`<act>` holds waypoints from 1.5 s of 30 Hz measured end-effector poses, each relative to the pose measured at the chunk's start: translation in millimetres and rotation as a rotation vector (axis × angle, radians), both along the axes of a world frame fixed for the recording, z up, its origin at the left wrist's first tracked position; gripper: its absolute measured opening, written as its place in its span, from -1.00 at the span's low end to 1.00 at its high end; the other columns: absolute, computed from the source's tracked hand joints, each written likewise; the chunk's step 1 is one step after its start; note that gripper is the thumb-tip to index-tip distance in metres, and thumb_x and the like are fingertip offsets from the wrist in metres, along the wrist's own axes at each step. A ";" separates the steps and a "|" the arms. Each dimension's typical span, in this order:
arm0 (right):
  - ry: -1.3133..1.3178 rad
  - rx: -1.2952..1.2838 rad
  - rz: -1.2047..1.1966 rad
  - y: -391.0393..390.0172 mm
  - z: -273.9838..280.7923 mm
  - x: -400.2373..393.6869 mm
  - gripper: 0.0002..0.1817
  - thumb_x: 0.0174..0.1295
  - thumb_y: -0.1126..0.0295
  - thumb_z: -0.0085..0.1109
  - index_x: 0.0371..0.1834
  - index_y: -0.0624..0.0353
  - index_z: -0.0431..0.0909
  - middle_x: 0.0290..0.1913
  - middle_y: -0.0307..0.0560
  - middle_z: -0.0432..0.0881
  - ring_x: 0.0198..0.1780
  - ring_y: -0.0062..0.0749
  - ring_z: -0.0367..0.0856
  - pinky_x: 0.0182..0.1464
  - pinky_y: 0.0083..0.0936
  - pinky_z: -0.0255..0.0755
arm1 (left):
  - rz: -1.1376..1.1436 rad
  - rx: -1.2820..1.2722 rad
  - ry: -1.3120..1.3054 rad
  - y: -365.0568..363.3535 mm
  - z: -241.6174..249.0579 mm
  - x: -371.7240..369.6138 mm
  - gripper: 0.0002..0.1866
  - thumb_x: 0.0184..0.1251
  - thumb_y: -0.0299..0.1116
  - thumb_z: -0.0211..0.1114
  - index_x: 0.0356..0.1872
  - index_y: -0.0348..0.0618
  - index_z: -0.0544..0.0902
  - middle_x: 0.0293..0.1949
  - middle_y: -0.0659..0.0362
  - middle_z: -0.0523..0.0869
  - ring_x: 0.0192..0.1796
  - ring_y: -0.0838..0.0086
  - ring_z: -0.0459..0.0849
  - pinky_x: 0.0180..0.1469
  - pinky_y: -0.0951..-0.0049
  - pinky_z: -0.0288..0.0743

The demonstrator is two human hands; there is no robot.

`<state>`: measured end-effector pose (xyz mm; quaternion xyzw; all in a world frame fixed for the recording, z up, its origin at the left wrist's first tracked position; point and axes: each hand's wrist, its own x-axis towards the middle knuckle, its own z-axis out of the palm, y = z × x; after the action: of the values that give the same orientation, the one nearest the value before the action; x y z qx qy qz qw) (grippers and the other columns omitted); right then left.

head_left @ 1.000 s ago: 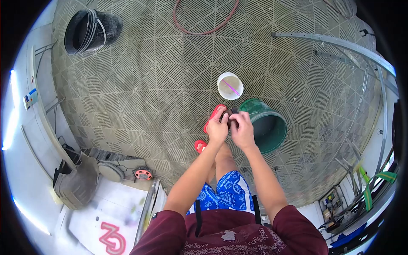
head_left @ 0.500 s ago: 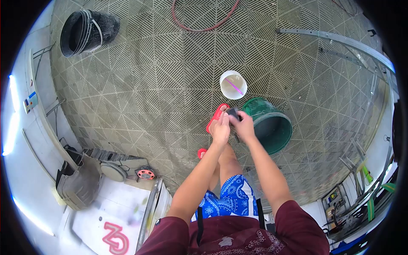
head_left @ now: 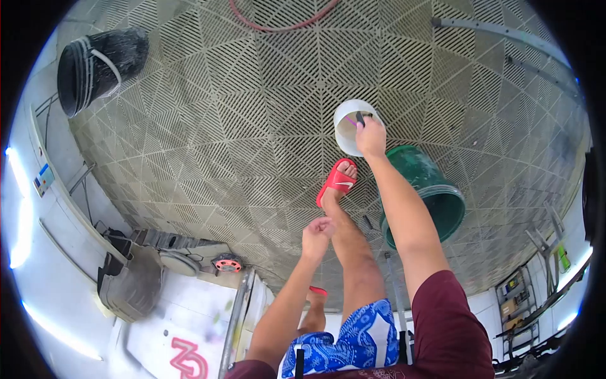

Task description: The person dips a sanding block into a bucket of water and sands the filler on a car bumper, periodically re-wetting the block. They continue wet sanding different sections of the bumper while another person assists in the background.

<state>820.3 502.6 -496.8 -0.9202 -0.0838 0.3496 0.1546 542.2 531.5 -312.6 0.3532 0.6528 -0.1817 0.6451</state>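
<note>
Over the mouth of the white bucket [head_left: 346, 144], my right hand [head_left: 372, 135] is closed on a small dark block [head_left: 360, 119], mostly covered by the fingers. A thin purple stick [head_left: 351, 120] leans inside that bucket, partly hidden by the hand. My left hand [head_left: 317, 235] hangs beside my shin with its fingers curled in and nothing visible in them. Close to my right forearm, a green bucket [head_left: 413, 165] lies tipped with its opening toward me.
A black bucket [head_left: 104, 69] with a white handle lies at the far left. A red hose [head_left: 287, 28] curves across the patterned floor at the top. Metal stand legs [head_left: 499, 31] extend along the upper right. My foot in a red slide [head_left: 339, 182] stands near the white bucket.
My hands have come apart. The right one has carried the dark block forward to the white bucket, while the left has drawn back toward my leg. The view has shifted.
</note>
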 end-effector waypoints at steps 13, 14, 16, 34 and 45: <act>-0.051 0.234 -0.059 -28.4 -0.5 -5.9 -0.72 0.29 0.30 0.35 0.00 0.16 0.76 -0.06 0.19 0.78 0.02 0.18 0.77 0.14 -0.03 0.63 | -0.341 0.031 0.161 -8.6 53.4 -100.3 -0.65 0.49 -0.39 0.42 0.16 -0.41 0.70 -0.16 0.15 0.82 -0.13 0.51 0.78 0.01 0.46 0.70; -0.029 0.353 -0.152 -36.2 30.6 -9.7 -0.69 0.27 0.30 0.38 0.03 0.18 0.75 -0.03 0.20 0.77 0.03 0.20 0.76 0.16 -0.04 0.62 | -0.345 0.048 0.118 -3.5 68.5 -92.2 -0.65 0.49 -0.39 0.42 0.16 -0.41 0.70 -0.16 0.15 0.82 -0.13 0.51 0.78 0.01 0.46 0.70; -0.051 0.423 -0.102 -58.6 94.2 -9.4 -0.70 0.30 0.31 0.39 0.04 0.20 0.75 0.06 0.19 0.75 0.13 0.15 0.71 0.25 -0.09 0.59 | -0.194 -0.009 0.127 7.9 101.7 -73.6 -0.69 0.52 -0.39 0.40 0.14 -0.38 0.73 -0.18 0.14 0.82 -0.14 0.56 0.77 -0.03 0.47 0.73; -0.059 0.387 -0.439 -94.4 498.6 -178.6 -0.76 0.10 0.32 0.44 -0.16 0.11 0.81 -0.06 0.16 0.80 0.00 0.13 0.80 0.08 -0.04 0.66 | -0.636 0.136 -0.371 107.1 301.8 -40.1 -0.80 0.49 -0.38 0.30 -0.11 -0.34 0.74 -0.40 0.15 0.75 -0.42 0.49 0.71 -0.39 0.48 0.59; -0.751 0.275 -0.843 -306.2 636.4 -452.8 -0.67 0.19 0.19 0.39 -0.07 0.14 0.76 -0.02 0.08 0.74 0.08 0.09 0.70 0.15 -0.07 0.59 | -1.241 0.200 -0.999 -51.8 455.9 39.7 -0.73 0.49 -0.34 0.36 -0.01 -0.39 0.74 -0.35 0.16 0.76 -0.36 0.52 0.68 -0.27 0.49 0.57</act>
<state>367.5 196.4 139.6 -0.9066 0.1960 -0.1067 0.3582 581.9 479.7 143.4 0.7474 -0.0153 -0.2682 0.6076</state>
